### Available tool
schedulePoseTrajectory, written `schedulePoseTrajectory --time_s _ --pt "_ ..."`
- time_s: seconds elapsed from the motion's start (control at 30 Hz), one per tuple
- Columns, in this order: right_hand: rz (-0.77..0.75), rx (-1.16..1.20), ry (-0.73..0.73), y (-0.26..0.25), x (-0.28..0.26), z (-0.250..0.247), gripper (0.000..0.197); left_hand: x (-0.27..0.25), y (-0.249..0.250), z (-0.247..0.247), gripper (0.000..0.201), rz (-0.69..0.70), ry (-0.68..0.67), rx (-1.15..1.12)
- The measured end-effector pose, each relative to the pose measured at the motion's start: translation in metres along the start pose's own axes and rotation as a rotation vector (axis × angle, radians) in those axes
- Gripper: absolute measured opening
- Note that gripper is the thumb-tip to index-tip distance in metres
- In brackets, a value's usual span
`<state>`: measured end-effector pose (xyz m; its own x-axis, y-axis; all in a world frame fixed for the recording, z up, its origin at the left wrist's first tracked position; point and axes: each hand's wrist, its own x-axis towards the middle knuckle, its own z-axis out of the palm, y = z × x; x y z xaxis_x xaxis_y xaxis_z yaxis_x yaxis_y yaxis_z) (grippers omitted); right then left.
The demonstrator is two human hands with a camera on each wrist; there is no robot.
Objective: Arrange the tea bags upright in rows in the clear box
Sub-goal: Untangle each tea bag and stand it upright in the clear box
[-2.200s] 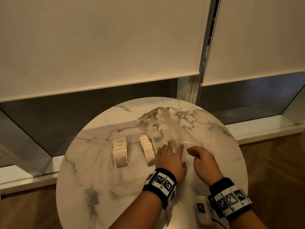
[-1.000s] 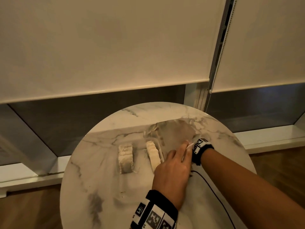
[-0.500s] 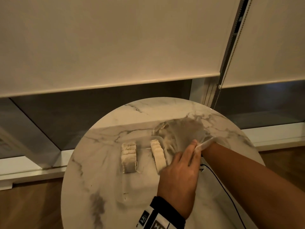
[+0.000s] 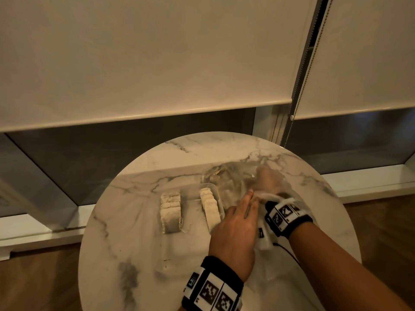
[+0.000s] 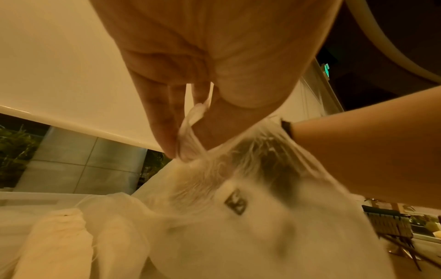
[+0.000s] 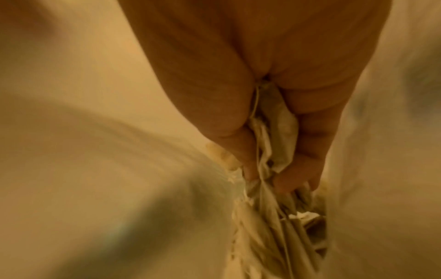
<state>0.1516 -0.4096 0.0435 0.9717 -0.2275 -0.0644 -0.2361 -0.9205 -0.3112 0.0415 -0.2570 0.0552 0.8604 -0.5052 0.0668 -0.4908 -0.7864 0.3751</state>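
The clear box (image 4: 210, 185) stands mid-table with two rows of upright tea bags, a left row (image 4: 170, 212) and a right row (image 4: 210, 209). Right of it lies a clear plastic bag (image 4: 233, 182) of loose tea bags. My left hand (image 4: 235, 225) pinches the bag's mouth edge (image 5: 190, 136) between thumb and fingers. My right hand (image 4: 267, 178) is inside the bag, blurred through the plastic. In the right wrist view its fingers (image 6: 303, 151) are curled round a bunch of tea bags (image 6: 269, 143), with more loose ones (image 6: 286, 236) below.
The round marble table (image 4: 139, 254) stands close to a window sill (image 4: 45, 225) with lowered roller blinds (image 4: 146, 57) and a bead chain (image 4: 298, 90). A black cable (image 4: 289, 252) trails from my right wristband. Wooden floor surrounds the table.
My right hand has pushed from the bag's mouth deep into the bag and taken hold of tea bags. My left hand has kept its hold on the bag's edge. The head view shifted.
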Motion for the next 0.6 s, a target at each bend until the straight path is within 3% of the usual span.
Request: schedulePoseTrajectory --time_s 0.17,0.23,0.3,0.4,0.6 --pt "0.028 0.577 0.031 0.006 -0.053 0.002 0.01 0.012 -0.011 0.011 0.084 0.033 0.069 0.014" --pt "0.023 0.581 -0.027 0.011 -0.073 0.003 0.019 0.02 -0.015 0.007 0.087 0.021 0.054 0.015" --pt "0.041 0.57 -0.016 0.018 -0.091 0.0 0.01 0.03 -0.02 0.005 0.089 0.01 0.033 0.048" --pt "0.055 0.72 0.027 0.032 -0.111 -0.014 0.014 0.047 -0.029 -0.001 0.091 -0.013 -0.009 0.061" --pt "0.018 1.066 -0.057 0.042 -0.137 -0.054 0.009 0.075 -0.032 -0.004 0.086 -0.018 -0.158 0.069"
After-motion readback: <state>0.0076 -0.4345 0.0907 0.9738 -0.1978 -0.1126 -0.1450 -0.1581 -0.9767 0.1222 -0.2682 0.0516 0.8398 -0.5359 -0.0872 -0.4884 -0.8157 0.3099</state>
